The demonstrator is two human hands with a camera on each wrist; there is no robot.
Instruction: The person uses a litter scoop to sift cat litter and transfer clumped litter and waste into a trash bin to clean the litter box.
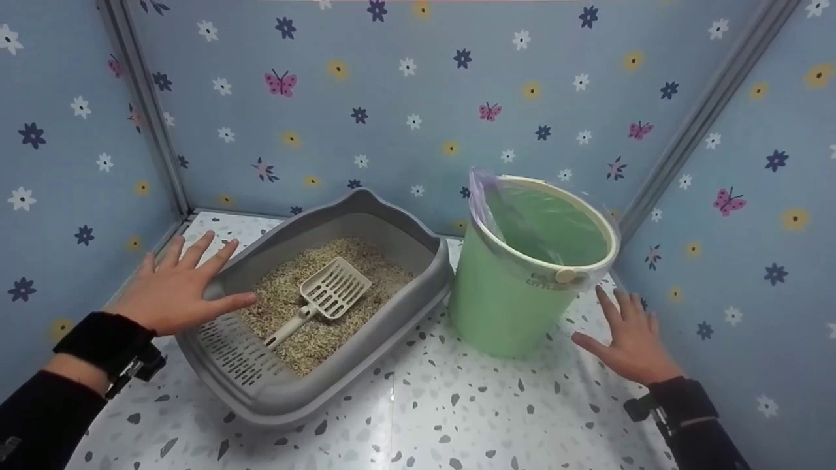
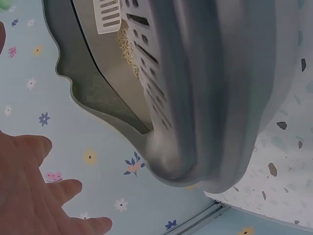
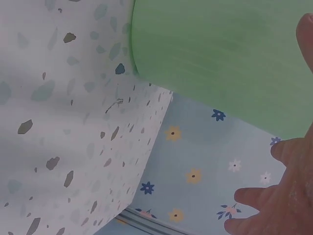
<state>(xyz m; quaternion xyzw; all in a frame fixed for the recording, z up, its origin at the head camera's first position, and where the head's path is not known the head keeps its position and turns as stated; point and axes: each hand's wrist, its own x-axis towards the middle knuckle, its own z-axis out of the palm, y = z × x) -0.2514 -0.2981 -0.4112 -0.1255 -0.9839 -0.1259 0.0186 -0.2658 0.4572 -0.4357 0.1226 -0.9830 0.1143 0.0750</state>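
Note:
A grey litter box (image 1: 418, 297) stands on the speckled floor, tan litter pellets (image 1: 385, 261) spread inside it. On the pellets lies a beige slotted litter scoop (image 1: 336, 287), its handle toward the perforated front step. My left hand (image 1: 179, 287) hovers with spread fingers by the box's left rim, holding nothing. To the right of the box is a green trash bin (image 1: 509, 307) with a cream rim and a translucent purple bag (image 1: 482, 196) lining it. Spread and holding nothing, my right hand (image 1: 630, 339) is right of the bin. The left wrist view shows the scoop's slotted end (image 2: 107, 17).
Blue flower-and-butterfly panels (image 1: 392, 85) close in the back and both sides, joined by grey metal posts (image 1: 705, 111). Speckled white floor (image 1: 457, 418) stretches in front of the box and bin. The bin stands close to the back panel.

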